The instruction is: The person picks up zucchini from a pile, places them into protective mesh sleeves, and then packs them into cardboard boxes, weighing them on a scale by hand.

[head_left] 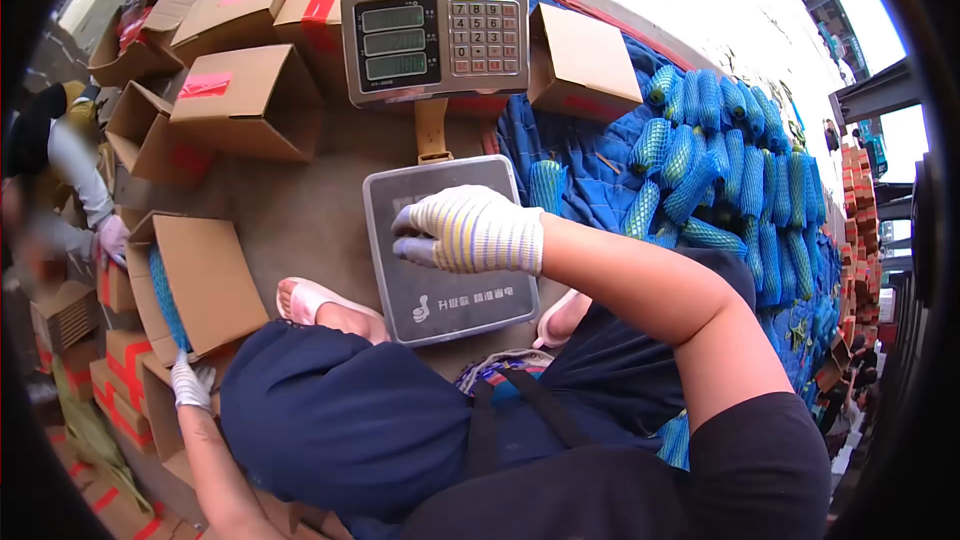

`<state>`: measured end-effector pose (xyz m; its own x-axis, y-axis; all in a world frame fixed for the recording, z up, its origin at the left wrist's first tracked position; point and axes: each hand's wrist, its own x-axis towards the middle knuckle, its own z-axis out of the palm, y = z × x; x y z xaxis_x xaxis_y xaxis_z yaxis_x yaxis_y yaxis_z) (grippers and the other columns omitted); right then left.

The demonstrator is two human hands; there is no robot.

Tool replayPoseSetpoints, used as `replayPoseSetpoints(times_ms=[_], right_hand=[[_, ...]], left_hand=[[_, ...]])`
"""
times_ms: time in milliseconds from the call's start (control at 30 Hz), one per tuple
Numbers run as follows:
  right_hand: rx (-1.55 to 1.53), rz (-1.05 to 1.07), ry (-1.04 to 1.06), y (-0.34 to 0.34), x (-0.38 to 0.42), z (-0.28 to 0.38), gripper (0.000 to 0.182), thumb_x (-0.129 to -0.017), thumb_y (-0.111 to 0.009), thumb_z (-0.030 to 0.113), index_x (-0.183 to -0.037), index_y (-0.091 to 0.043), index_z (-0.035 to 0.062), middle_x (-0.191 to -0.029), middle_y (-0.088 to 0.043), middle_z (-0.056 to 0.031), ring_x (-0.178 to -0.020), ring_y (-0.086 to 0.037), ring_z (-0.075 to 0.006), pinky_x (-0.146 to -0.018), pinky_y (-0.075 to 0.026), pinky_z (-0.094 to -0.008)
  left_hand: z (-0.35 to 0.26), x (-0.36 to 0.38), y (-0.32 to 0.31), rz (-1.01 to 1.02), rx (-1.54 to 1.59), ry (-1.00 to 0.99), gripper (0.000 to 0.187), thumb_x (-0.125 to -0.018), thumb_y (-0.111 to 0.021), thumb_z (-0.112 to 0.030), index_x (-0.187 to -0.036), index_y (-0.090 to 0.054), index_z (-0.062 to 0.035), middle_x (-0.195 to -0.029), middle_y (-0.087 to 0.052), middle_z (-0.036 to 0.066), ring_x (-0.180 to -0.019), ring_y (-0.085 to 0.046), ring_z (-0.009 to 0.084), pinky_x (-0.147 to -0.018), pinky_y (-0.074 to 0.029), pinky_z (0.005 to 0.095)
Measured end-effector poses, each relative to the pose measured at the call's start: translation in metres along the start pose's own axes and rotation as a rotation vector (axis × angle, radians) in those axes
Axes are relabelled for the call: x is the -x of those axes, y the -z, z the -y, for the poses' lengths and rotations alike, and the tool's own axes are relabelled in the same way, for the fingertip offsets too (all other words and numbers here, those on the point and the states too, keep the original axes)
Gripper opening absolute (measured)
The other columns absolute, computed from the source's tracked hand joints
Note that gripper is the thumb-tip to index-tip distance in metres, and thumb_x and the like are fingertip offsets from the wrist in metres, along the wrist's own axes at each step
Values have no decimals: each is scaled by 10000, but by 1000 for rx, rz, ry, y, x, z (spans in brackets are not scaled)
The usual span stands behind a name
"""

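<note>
My right hand (475,230), in a striped knit glove with greyish fingertips, hovers over the black platform (455,305) of a weighing scale. Its fingers are loosely bent, the thumb apart, and nothing shows in them. The scale's display head (435,40), with a keypad, stands on a post behind the platform. At the lower left, my left hand (190,383), also gloved, grips the edge of an open cardboard box (215,275). Inside that box, close to my fingertips, is a blue-netted bundle (162,295); its contents are hidden there.
Many green produce pieces in blue netting (700,165) are piled on a blue sheet (590,170) at right. Open cardboard boxes (240,100) stand behind and left of the scale. Another person's gloved hand (112,238) is at far left. My foot (330,308) is beside the platform.
</note>
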<state>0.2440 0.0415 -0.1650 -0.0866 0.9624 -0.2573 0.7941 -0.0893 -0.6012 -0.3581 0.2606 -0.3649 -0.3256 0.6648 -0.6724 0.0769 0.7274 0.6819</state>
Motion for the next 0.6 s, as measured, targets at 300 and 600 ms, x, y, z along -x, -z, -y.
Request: replayPoseSetpoints(times_ms=[300,600], right_hand=[[539,38,-591,38,183,-150,401,-878,-618,386,-1101,-632,54,-944,-687,-162,-877,-671,-351,-772,-534,-435],[160,90,-255,24,188,-125,417,-870,-646,324,-1177,-582,49,-881,-624,-154,-820,-644,-321,-720,-523,-432]], left_hand=[[-128,195,-243,72,-1016,-1470,478,-921,-595,-148,-1370,-478,-32,-1426,-470,165,-1319,-430,348,-1121,-315,418],[-153,127,-443,-278,-2885,-1361,589,-938,-448,-114,-1512,-317,-141,-1324,-561,59,-1287,-481,267,-1198,43,563]])
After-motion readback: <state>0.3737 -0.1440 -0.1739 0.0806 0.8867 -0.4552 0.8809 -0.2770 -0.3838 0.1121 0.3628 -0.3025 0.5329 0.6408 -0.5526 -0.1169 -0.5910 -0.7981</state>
